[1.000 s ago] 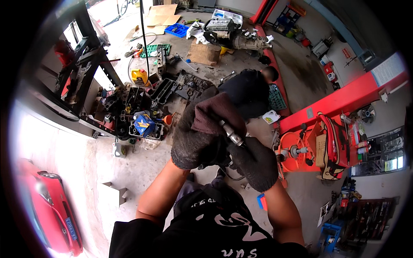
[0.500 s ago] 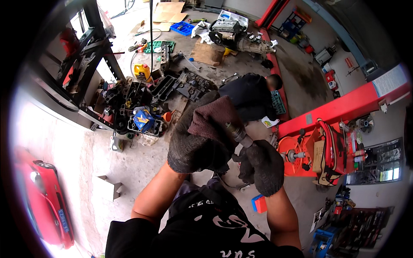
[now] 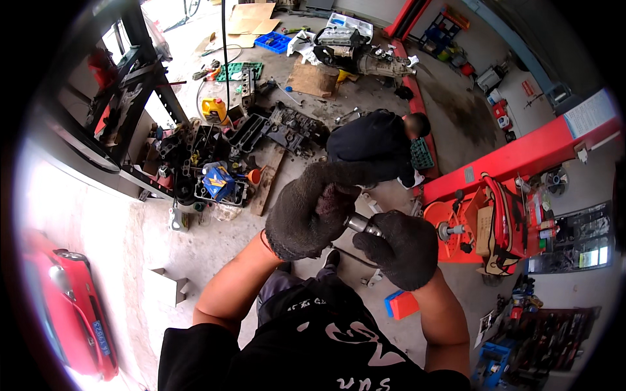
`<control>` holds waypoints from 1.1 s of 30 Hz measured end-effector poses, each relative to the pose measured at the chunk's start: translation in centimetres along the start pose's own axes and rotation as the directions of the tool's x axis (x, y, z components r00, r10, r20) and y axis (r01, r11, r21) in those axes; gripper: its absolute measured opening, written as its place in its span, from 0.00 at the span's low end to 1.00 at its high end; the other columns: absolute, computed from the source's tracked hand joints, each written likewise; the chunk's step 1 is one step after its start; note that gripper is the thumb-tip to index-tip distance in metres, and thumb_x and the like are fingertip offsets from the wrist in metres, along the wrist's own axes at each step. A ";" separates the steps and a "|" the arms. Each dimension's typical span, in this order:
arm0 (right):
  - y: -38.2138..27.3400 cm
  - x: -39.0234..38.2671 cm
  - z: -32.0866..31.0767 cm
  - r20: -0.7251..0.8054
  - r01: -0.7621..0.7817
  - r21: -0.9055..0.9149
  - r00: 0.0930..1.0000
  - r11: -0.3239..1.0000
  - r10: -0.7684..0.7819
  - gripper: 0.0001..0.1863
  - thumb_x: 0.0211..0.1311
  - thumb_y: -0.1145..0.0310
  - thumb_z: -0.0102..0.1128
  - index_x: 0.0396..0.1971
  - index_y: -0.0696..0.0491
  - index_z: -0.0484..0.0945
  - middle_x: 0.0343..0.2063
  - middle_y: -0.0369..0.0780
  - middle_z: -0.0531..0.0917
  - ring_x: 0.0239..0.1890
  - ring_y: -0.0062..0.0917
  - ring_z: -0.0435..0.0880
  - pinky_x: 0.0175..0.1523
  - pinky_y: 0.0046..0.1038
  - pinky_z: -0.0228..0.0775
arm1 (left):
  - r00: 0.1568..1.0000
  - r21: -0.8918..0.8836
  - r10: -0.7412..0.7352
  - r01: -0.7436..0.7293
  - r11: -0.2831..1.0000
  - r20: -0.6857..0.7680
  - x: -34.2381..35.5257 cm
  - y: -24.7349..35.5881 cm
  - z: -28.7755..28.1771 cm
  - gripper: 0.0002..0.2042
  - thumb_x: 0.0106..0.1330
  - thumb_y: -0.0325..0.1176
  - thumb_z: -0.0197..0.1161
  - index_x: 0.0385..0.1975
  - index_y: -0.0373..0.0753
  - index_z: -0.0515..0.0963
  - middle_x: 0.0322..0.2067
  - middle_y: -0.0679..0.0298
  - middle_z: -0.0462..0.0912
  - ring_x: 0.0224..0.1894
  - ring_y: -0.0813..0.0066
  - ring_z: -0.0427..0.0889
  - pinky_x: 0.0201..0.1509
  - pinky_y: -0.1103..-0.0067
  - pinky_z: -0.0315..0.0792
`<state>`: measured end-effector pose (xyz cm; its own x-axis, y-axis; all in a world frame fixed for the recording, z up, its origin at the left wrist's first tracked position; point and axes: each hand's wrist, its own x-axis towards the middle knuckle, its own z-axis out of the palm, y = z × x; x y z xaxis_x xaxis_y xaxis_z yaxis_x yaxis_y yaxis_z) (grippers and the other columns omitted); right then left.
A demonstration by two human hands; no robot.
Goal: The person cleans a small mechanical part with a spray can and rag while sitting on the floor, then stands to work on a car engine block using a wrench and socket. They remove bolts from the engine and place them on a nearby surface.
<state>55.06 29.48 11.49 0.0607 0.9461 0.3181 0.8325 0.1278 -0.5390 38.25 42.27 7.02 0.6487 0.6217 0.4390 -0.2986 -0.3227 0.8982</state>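
Observation:
Both my hands wear dark knitted work gloves and meet in front of my chest. My left hand (image 3: 303, 215) is closed around a bunched reddish-brown rag (image 3: 336, 199), wrapped over one end of a shiny cylindrical metal part (image 3: 362, 224). The part's other end sits in the closed fingers of my right hand (image 3: 403, 251). Only a short bare stretch of metal shows between the gloves; its rag-covered end is hidden.
A person in dark clothes (image 3: 365, 140) crouches just beyond my hands beside a green tool tray (image 3: 421, 153). Engine parts (image 3: 293, 127) and a wooden plank (image 3: 267, 182) lie ahead left. An orange tray (image 3: 438, 212) stands right, below a red lift beam (image 3: 515, 151). A red car (image 3: 72, 300) is far left.
The rag, which hung loosely above the metal part, is now bunched around its end under my left glove. My left hand has come down closer to my right hand.

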 end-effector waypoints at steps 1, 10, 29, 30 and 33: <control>0.1 0.2 0.0 -0.003 0.155 -0.188 0.987 0.970 -0.159 0.15 0.64 0.56 0.67 0.29 0.53 0.81 0.16 0.39 0.80 0.20 0.25 0.83 0.29 0.29 0.73 | 0.993 -0.052 -0.115 0.113 0.992 -0.018 -0.2 0.2 0.1 0.26 0.69 0.39 0.63 0.61 0.29 0.68 0.51 0.53 0.82 0.44 0.67 0.84 0.52 0.71 0.77; 0.4 -2.0 -0.1 0.204 -0.363 0.848 0.896 0.387 0.393 0.22 0.75 0.52 0.53 0.38 0.60 0.78 0.15 0.37 0.78 0.18 0.17 0.79 0.25 0.23 0.73 | 0.952 -0.709 -0.211 -0.009 0.706 -0.221 0.8 0.4 0.7 0.40 0.60 0.39 0.73 0.69 0.31 0.60 0.64 0.50 0.70 0.63 0.59 0.74 0.66 0.64 0.71; 4.3 -3.9 3.7 0.240 -0.387 0.490 0.921 0.781 0.305 0.17 0.74 0.61 0.49 0.51 0.56 0.78 0.40 0.40 0.85 0.31 0.24 0.83 0.36 0.27 0.75 | 0.983 -0.173 0.071 -0.100 0.980 -0.171 -0.5 0.3 1.8 0.41 0.50 0.25 0.79 0.65 0.32 0.65 0.48 0.56 0.83 0.48 0.67 0.85 0.51 0.73 0.80; 5.0 -4.6 5.6 0.152 -0.230 0.309 0.970 0.923 0.191 0.17 0.75 0.61 0.49 0.52 0.56 0.77 0.41 0.40 0.85 0.33 0.21 0.83 0.37 0.25 0.75 | 0.986 -0.224 0.054 -0.089 0.971 -0.157 -0.4 0.5 2.0 0.40 0.49 0.25 0.79 0.64 0.32 0.66 0.49 0.57 0.83 0.49 0.68 0.84 0.51 0.73 0.80; 2.9 -2.2 5.0 0.399 -0.473 0.832 0.873 0.290 0.278 0.19 0.74 0.63 0.49 0.56 0.59 0.75 0.46 0.40 0.85 0.38 0.15 0.82 0.40 0.22 0.76 | 0.991 -0.368 -0.045 -0.006 0.930 -0.129 -0.9 1.1 2.0 0.37 0.49 0.25 0.79 0.62 0.33 0.70 0.52 0.57 0.82 0.51 0.67 0.83 0.55 0.72 0.79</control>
<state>54.58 29.22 5.29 0.0650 0.9808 -0.1837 -0.2454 -0.1627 -0.9557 38.74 39.89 7.52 0.5658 0.7223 0.3977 -0.5394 -0.0406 0.8411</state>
